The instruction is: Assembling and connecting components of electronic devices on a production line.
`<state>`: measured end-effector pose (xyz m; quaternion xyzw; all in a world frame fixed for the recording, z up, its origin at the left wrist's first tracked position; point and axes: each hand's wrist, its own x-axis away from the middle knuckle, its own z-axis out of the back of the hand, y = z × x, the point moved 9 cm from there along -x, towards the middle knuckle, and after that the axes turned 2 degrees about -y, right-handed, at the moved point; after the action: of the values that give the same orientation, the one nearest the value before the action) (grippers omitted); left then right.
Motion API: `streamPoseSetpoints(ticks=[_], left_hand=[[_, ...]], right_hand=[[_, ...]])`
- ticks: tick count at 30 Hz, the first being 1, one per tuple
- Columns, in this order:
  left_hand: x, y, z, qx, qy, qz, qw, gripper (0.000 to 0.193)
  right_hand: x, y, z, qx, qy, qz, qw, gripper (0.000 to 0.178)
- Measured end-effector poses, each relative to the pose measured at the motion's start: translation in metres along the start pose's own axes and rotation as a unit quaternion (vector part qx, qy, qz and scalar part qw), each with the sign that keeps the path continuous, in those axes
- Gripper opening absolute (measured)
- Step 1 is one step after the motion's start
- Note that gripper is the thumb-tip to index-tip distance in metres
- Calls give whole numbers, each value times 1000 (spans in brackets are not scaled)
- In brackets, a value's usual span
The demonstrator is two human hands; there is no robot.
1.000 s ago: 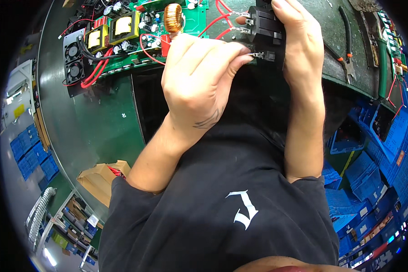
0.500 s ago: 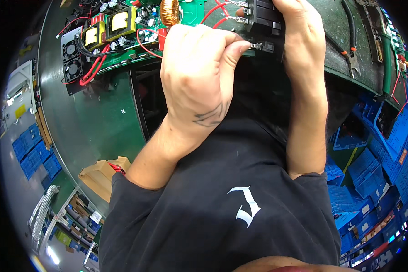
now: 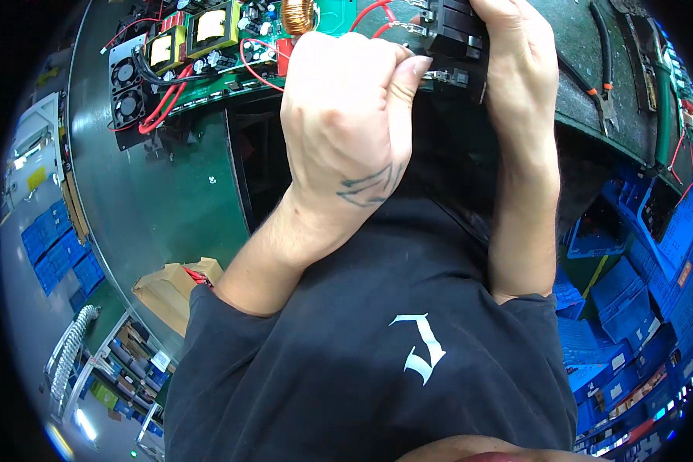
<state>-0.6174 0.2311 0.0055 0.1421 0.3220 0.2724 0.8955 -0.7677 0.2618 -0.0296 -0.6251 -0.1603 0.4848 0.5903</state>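
Observation:
My right hand (image 3: 522, 69) is closed around a black plastic socket block (image 3: 456, 32) at the top of the view, its fingers mostly hidden behind it. Two red wires (image 3: 373, 17) run into metal terminals (image 3: 413, 28) on the block's left side. My left hand (image 3: 346, 108) makes a fist, with thumb and forefinger pinched at a third metal terminal (image 3: 448, 77) on the block's near side. Whatever lies inside that fist is hidden. Left of it is a green circuit board (image 3: 335, 17) with a copper coil (image 3: 297, 15), yellow transformers (image 3: 212, 28) and two black fans (image 3: 127, 91).
Black-handled cutters (image 3: 604, 108) lie on the bench at the right, beside a green post (image 3: 661, 115). A cardboard box (image 3: 165, 292) stands at the lower left. Blue crates (image 3: 624, 300) are stacked at the right; others stand on the floor at far left.
The view has shifted slightly, moving the whole scene a little to the right. My left thumb has lifted slightly and points up more. My right hand keeps its hold on the block.

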Motion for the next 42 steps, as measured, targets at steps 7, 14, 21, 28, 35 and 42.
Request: streamPoseSetpoints(ticks=[7,14,21,28,35,42], left_hand=[[1,-3,-2,5,-3,-1,1000,10],[0,-4,0,17,2,2,1000,10],[1,-3,1,0,-6,18,1000,11],[1,-4,0,-6,9,33,999,12],[-2,-15,1,76,-87,55,992,10],[-15,3,16,34,-81,-108,990,16]], right_hand=[[2,9,2,-10,5,32,999,22],[6,4,1,42,3,33,999,17],[14,2,1,140,10,78,987,19],[14,-8,-21,251,-5,183,951,22],[15,-7,4,-64,113,233,964,18],[1,21,-14,-124,-30,-116,985,15]])
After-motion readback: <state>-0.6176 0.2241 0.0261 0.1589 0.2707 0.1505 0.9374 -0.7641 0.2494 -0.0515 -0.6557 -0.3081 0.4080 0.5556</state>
